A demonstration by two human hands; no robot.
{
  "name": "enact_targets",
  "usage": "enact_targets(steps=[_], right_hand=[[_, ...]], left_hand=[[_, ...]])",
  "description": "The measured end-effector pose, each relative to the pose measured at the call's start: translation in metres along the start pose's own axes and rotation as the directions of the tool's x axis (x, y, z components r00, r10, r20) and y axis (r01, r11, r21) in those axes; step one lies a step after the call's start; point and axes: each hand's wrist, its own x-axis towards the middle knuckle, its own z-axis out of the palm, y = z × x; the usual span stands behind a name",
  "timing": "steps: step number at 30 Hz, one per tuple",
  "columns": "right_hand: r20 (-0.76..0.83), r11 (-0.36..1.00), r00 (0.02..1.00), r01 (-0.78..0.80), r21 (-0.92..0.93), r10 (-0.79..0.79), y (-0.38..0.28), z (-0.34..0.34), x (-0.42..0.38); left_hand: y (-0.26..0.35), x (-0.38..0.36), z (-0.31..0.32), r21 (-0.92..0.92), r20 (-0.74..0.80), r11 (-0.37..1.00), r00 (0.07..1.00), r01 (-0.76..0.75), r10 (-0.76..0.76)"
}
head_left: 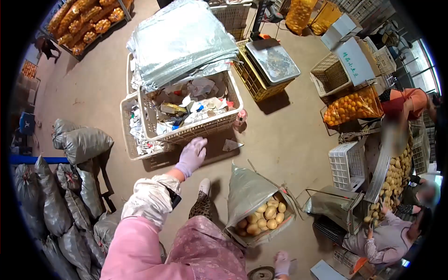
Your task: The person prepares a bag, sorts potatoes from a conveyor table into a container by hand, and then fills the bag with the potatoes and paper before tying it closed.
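Note:
My left hand (pixel 192 156), in a thin pale lilac glove, is stretched forward with its fingers out and nothing in them. It is just short of a white plastic crate (pixel 191 131) full of paper scraps and litter. Low at the frame's bottom is my right hand (pixel 282 263), also gloved, its fingers loosely extended and holding nothing I can see. Beside it is a dark round object (pixel 261 273), cut off by the edge. Between my hands, a grey woven sack (pixel 249 191) gapes on a thin metal frame, with potatoes (pixel 267 215) inside.
Flat silvery sacks (pixel 182 42) are piled on the crates ahead. A platform scale (pixel 275 60) rests on a yellow crate. Filled grey sacks (pixel 51 200) crowd the left. At right, a person (pixel 387 240) works by a potato-covered table (pixel 396 175), near another sack (pixel 333 205) and a white crate (pixel 346 165).

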Motion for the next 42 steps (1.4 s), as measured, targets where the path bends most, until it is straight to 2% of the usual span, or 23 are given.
enact_targets(steps=[3,4,6,10,12,13,14,16,18,19,20,22,24,25,27,28,30,31,32,36,39,40,42], right_hand=[[0.305,0.868,0.947,0.065,-0.493,0.102,-0.09,0.045,-0.061],[0.341,0.794,0.936,0.269,-0.545,-0.083,-0.077,0.063,-0.061],[0.449,0.512,0.795,0.606,-0.609,-0.408,-0.045,0.093,-0.06],[0.428,0.719,0.841,0.519,-0.463,-0.331,-0.147,0.126,-0.063],[0.285,0.931,0.958,0.13,-0.342,-0.029,-0.241,0.131,-0.073],[0.242,0.965,0.96,-0.082,-0.251,0.144,-0.265,0.13,-0.081],[0.242,0.969,0.962,-0.069,-0.237,0.128,-0.266,0.124,-0.084],[0.239,0.981,0.968,-0.027,-0.191,0.073,-0.268,0.112,-0.082],[0.203,0.979,0.978,0.086,-0.185,-0.048,-0.245,0.114,-0.063],[0.191,0.98,0.97,0.171,-0.097,-0.15,-0.21,0.125,-0.043],[0.171,0.968,0.954,0.252,-0.012,-0.246,-0.189,0.131,-0.037],[0.272,0.872,0.863,0.471,-0.134,-0.425,-0.29,0.152,-0.038],[0.39,0.971,0.889,0.221,0.089,-0.238,-0.267,0.192,-0.002],[0.467,0.918,0.84,0.086,0.387,-0.276,-0.299,0.203,-0.008],[0.405,0.836,0.819,0.156,0.526,-0.407,-0.347,0.24,-0.007],[0.304,0.86,0.826,0.361,0.359,-0.474,-0.345,0.261,0.001],[0.242,0.93,0.92,0.237,0.282,-0.308,-0.324,0.297,0.028],[0.395,0.879,0.917,-0.142,0.455,-0.057,-0.339,0.282,0.019],[0.427,0.883,0.887,-0.051,0.467,-0.175,-0.333,0.27,0.013],[0.509,0.894,0.818,0.017,0.448,-0.27,-0.269,0.228,-0.003],[0.432,0.866,0.878,-0.044,0.497,-0.204,-0.291,0.195,-0.048],[0.298,0.961,0.929,0.151,0.23,-0.218,-0.272,0.188,-0.046],[0.072,0.934,0.954,0.3,-0.195,-0.291,-0.211,0.179,-0.031]], left_hand=[[-0.027,0.06,-0.004,0.212,-0.086,0.977,0.996,0.032,-0.014],[-0.056,0.084,0.004,0.221,-0.118,0.975,0.993,0.025,0.002],[-0.09,0.131,0.011,0.369,-0.004,0.884,0.952,0.286,-0.307],[-0.108,0.174,0.01,0.625,0.236,0.687,0.75,0.37,-0.618],[-0.14,0.174,0.027,0.479,0.312,0.808,0.794,0.343,-0.522],[-0.152,0.168,0.039,0.38,-0.011,0.846,0.916,0.374,-0.4],[-0.137,0.162,0.03,0.048,-0.162,0.882,0.875,0.469,-0.457],[-0.098,0.136,-0.006,-0.362,-0.129,0.824,0.852,0.436,-0.508],[-0.077,0.094,-0.021,-0.773,0.057,0.504,0.833,0.385,-0.55],[-0.062,0.07,-0.026,-0.665,-0.117,0.714,0.913,0.22,-0.391],[-0.043,0.044,-0.031,-0.702,-0.101,0.677,0.911,0.219,-0.399],[-0.005,0.005,-0.039,-0.671,-0.099,0.722,0.944,0.171,-0.315],[0.033,-0.021,-0.047,-0.525,-0.125,0.85,0.985,0.038,-0.121],[0.042,-0.035,-0.027,-0.884,0.008,0.429,0.925,0.185,-0.38],[0.079,-0.05,-0.018,-0.921,0.386,-0.244,0.803,0.305,-0.454],[0.106,-0.056,-0.031,-0.854,0.506,-0.346,0.774,0.388,-0.381],[0.12,-0.091,-0.025,-0.82,0.569,-0.156,0.762,0.55,-0.308],[0.128,-0.109,-0.022,-0.79,0.599,-0.05,0.753,0.611,-0.271],[0.133,-0.117,-0.021,-0.79,0.613,-0.194,0.761,0.582,-0.213],[0.148,-0.131,-0.034,-0.744,0.656,0.106,0.752,0.659,-0.074],[0.14,-0.144,-0.033,-0.51,0.86,0.175,0.505,0.842,0.072],[0.126,-0.154,-0.028,-0.413,0.91,0.293,0.401,0.862,0.102],[0.157,-0.152,-0.046,-0.327,0.945,0.208,0.317,0.922,0.079]])
